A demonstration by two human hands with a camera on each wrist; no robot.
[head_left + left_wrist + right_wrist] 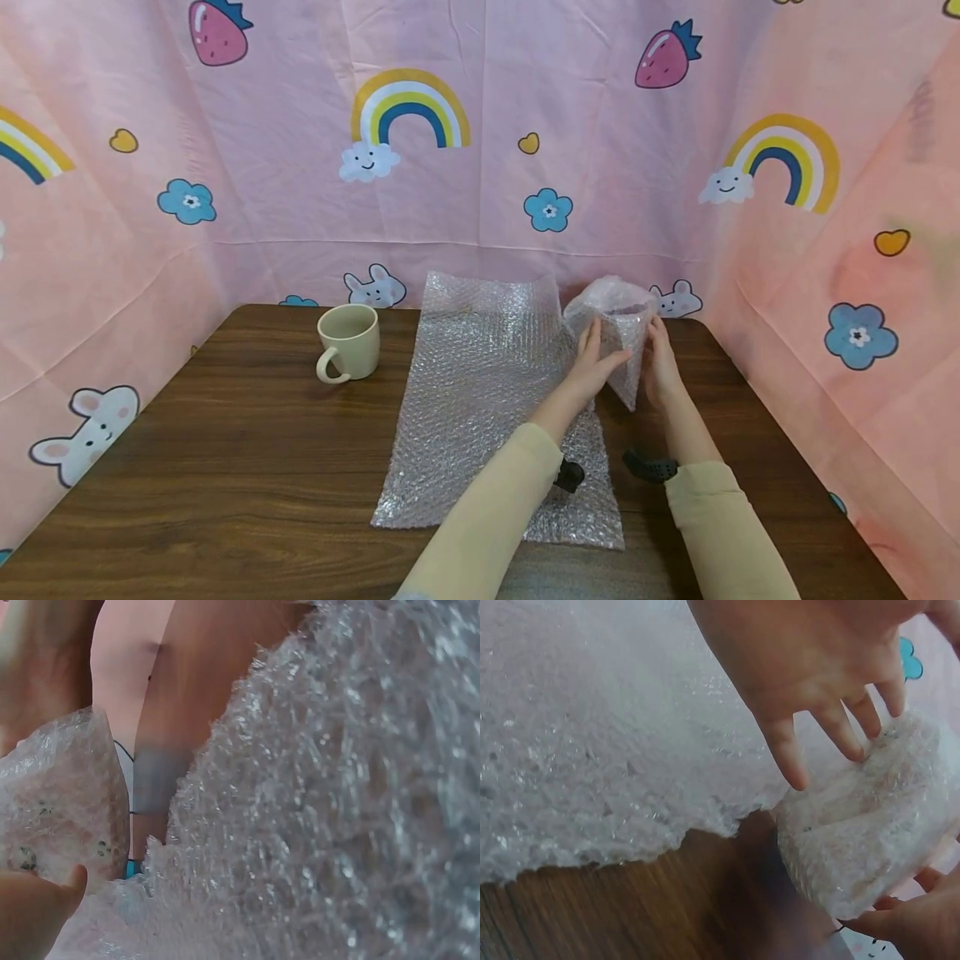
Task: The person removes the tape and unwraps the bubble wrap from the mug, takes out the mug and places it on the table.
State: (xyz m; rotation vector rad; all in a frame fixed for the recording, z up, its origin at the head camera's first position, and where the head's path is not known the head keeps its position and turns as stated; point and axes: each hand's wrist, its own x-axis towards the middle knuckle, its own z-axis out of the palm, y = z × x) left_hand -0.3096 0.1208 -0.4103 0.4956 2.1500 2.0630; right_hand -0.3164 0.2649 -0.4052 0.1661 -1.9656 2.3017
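A bundle of bubble wrap (615, 329) is held between both hands over the back right of the table. Small green marks show through its layers in the left wrist view; what lies inside cannot be made out. My left hand (588, 362) lies on the bundle's near left side, and in the right wrist view its straight, spread fingers (836, 731) touch the wrap. At the right side, my right hand (660, 362) grips the bundle's edge. A large flat bubble-wrap sheet (480, 400) lies under and beside the left arm.
A cream mug (358, 346) stands upright left of the sheet, its handle towards the front left. The brown wooden table (225, 467) is bordered at the back and sides by a pink patterned cloth (480, 208).
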